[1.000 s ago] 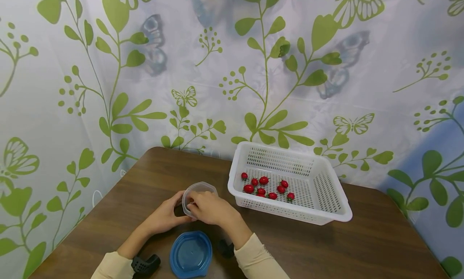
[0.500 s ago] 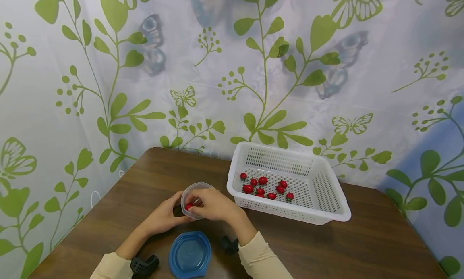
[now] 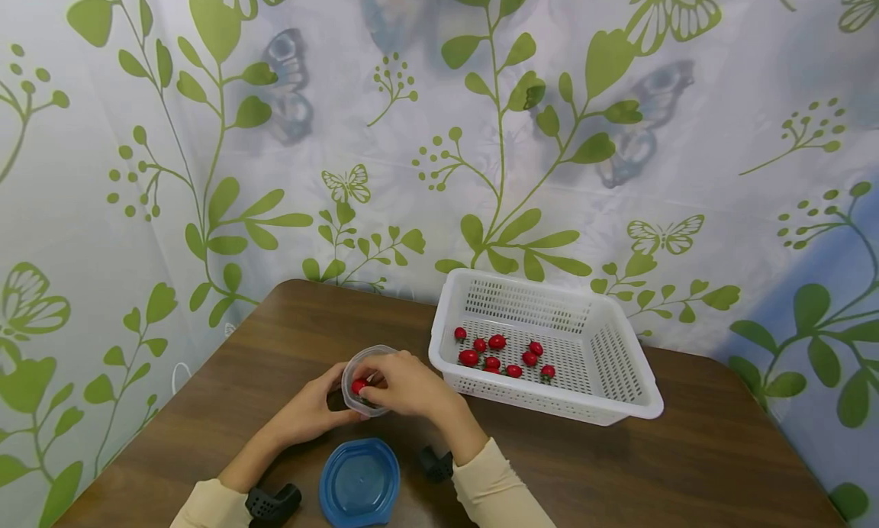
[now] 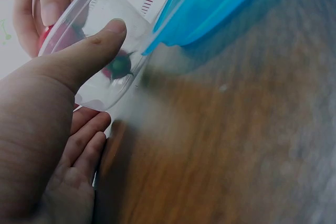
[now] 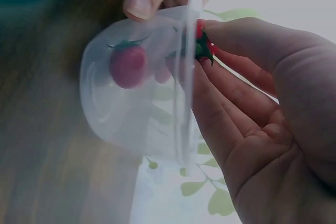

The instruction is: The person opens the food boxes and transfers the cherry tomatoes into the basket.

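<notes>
My left hand (image 3: 314, 410) holds a clear plastic container (image 5: 121, 114), thumb and fingers around its side. My right hand (image 3: 408, 387) reaches in at the container's mouth and pinches a cherry tomato (image 5: 203, 45) between thumb and fingers, right at the rim. The green calyx of that tomato shows in the right wrist view. Through the wall of the container, another cherry tomato (image 5: 128, 66) is visible inside. Near my forearms lies a blue lid (image 3: 359, 482) on the table.
A white perforated basket (image 3: 549, 394) stands to the right with several cherry tomatoes (image 3: 497, 342) on its floor, mostly on the left side. The brown wooden table (image 3: 714, 452) meets a leaf-patterned curtain (image 3: 384, 230) behind.
My right hand has drawn back slightly from deep in the container, and a red tomato has come into sight at its fingertips. The left hand keeps its hold on the container.
</notes>
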`<state>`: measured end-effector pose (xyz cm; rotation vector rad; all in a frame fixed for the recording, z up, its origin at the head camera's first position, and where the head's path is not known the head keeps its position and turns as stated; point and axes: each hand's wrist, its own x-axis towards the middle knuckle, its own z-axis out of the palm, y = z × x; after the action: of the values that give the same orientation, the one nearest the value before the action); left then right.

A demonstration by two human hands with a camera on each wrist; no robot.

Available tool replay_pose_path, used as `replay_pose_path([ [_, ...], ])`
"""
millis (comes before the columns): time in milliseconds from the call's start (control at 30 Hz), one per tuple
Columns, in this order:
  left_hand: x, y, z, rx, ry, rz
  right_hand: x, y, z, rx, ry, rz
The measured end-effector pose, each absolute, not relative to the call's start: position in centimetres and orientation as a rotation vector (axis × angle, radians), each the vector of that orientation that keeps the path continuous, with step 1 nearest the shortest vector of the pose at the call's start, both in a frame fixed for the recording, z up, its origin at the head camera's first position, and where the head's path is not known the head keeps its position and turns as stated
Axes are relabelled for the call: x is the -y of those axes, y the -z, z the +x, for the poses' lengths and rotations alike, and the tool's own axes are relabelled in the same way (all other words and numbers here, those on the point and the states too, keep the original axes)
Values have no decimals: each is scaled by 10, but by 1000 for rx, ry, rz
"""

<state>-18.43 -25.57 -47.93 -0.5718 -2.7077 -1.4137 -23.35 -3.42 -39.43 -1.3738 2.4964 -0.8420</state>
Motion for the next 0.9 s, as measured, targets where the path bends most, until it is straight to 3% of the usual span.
replay_pose_path([
  [900,252,478,-184,2726,1407,-494,-26,342,-240,-2633,1227,-1219],
])
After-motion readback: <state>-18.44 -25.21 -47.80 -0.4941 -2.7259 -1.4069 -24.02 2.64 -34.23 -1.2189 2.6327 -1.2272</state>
